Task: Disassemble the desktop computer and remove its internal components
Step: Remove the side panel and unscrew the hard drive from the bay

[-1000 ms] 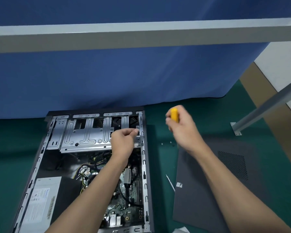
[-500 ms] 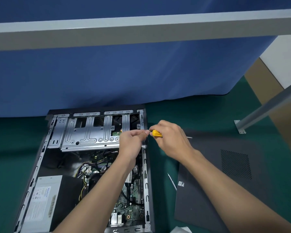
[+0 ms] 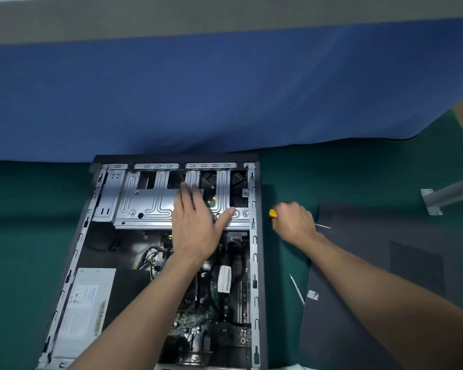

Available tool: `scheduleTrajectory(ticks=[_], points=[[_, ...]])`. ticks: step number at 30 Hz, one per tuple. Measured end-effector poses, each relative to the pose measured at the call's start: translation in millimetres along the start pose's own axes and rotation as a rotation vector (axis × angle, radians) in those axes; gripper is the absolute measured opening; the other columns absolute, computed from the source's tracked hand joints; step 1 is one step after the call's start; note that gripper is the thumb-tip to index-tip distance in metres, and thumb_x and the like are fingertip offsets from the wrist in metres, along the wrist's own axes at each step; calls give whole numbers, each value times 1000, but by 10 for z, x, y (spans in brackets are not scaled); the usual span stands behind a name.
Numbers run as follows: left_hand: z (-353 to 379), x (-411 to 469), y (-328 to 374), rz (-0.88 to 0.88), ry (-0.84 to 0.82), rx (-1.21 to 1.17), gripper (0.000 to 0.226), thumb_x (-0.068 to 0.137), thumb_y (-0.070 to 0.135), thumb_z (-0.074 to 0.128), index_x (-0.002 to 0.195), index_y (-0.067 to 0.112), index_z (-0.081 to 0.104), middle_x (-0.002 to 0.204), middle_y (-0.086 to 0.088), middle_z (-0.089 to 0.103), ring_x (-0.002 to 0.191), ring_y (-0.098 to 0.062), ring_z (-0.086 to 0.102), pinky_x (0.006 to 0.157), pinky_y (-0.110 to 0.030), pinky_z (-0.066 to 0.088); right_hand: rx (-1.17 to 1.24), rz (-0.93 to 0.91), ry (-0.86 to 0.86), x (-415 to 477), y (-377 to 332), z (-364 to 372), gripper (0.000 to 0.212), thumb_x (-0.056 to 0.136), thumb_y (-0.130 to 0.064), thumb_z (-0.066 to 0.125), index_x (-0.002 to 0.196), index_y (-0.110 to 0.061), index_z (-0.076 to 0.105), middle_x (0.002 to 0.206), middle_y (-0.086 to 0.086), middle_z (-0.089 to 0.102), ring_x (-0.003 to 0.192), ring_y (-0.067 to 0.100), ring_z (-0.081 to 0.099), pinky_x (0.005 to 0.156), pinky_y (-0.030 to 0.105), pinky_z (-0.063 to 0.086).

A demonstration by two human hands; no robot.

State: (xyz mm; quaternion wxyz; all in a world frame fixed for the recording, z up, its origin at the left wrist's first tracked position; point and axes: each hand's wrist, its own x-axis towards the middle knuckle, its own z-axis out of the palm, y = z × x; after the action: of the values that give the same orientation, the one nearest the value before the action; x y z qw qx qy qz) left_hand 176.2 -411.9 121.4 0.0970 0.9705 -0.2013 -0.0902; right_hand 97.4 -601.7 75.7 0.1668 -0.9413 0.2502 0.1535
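Observation:
The open desktop case (image 3: 259, 263) lies flat on the green mat, its side off. My left hand (image 3: 195, 222) rests flat, fingers spread, on the silver drive cage (image 3: 145, 204) at the case's far end. My right hand (image 3: 294, 222) is just right of the case, low over the mat, closed around a yellow-handled screwdriver (image 3: 272, 213) whose metal tip sticks out to the right. Below the cage I see the motherboard (image 3: 225, 327) with black cables, and the grey power supply (image 3: 83, 303) at the lower left.
The removed dark side panel (image 3: 372, 303) lies on the mat to the right. A thin white stick (image 3: 296, 288) lies beside its left edge. A blue cloth (image 3: 225, 97) hangs behind the case. A metal frame leg's foot (image 3: 429, 201) stands at the far right.
My left hand let go of the cage's right corner and spread flat on the cage. My right hand with the screwdriver drew away from the case to the right, down to the mat.

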Motion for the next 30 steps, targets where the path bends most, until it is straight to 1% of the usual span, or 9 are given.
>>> scheduleTrajectory(ticks=[4, 10, 13, 15, 17, 22, 24, 26, 30], points=[[59, 12, -53, 16, -32, 39, 101, 84, 78, 15, 151, 3, 8, 160, -19, 4, 146, -29, 3, 117, -42, 13, -72, 17, -9, 150, 7, 219, 20, 83, -5, 47, 95, -11, 63, 99, 15, 65, 90, 37, 63, 65, 34, 37], [101, 6, -54, 11, -44, 59, 100, 84, 78, 13, 152, 4, 6, 160, -17, 2, 146, -28, 2, 116, -44, 15, -93, 69, -82, 202, 70, 285, 22, 84, -9, 45, 101, -11, 60, 105, 16, 64, 95, 37, 62, 71, 36, 44], [102, 1, -55, 15, -40, 64, 100, 84, 78, 13, 151, 4, 7, 160, -17, 4, 146, -29, 3, 115, -45, 17, 108, 173, -85, 222, 65, 85, 19, 84, -22, 48, 101, -13, 47, 105, 17, 61, 99, 39, 59, 76, 37, 45], [103, -5, -59, 14, -38, 68, 101, 84, 79, 12, 151, 3, 7, 159, -18, 5, 146, -29, 4, 115, -45, 17, 310, 215, -56, 274, 34, -174, 14, 88, -24, 46, 92, -11, 43, 92, 17, 59, 88, 39, 58, 65, 32, 40], [91, -7, -55, 9, -43, 61, 102, 83, 79, 13, 151, 3, 7, 160, -18, 4, 146, -29, 4, 115, -45, 17, 389, 148, -24, 304, -23, -504, 17, 91, -19, 43, 79, -9, 49, 75, 12, 56, 75, 36, 54, 53, 29, 34], [10, 21, -66, 24, -70, 23, 102, 81, 78, 15, 152, 4, 7, 160, -15, 5, 146, -28, 4, 116, -42, 16, 579, -46, 143, 159, -319, -1217, 13, 90, -28, 59, 86, -16, 60, 70, -1, 59, 78, 29, 64, 72, 33, 51], [-26, 44, -143, 60, -78, 20, 98, 84, 76, 20, 153, 7, 8, 161, -12, 6, 146, -26, 5, 116, -40, 16, 601, -137, 190, 62, -495, -1394, 14, 86, -31, 65, 78, -21, 59, 59, -10, 56, 71, 22, 64, 65, 23, 49], [-59, 60, -257, 100, -70, 21, 90, 89, 72, 27, 154, 13, 9, 162, -7, 6, 147, -22, 5, 116, -38, 14, 579, -228, 275, -25, -684, -1512, 15, 82, -34, 69, 78, -23, 60, 67, -10, 63, 71, 12, 61, 60, 16, 43], [-72, 50, -465, 112, -130, 14, 82, 88, 75, 20, 154, 32, -3, 162, -7, -8, 148, -21, -9, 118, -37, -2, 616, -379, 297, -131, -1013, -1525, 13, 86, -24, 65, 81, -18, 55, 72, -2, 69, 67, 8, 66, 65, 23, 50]])
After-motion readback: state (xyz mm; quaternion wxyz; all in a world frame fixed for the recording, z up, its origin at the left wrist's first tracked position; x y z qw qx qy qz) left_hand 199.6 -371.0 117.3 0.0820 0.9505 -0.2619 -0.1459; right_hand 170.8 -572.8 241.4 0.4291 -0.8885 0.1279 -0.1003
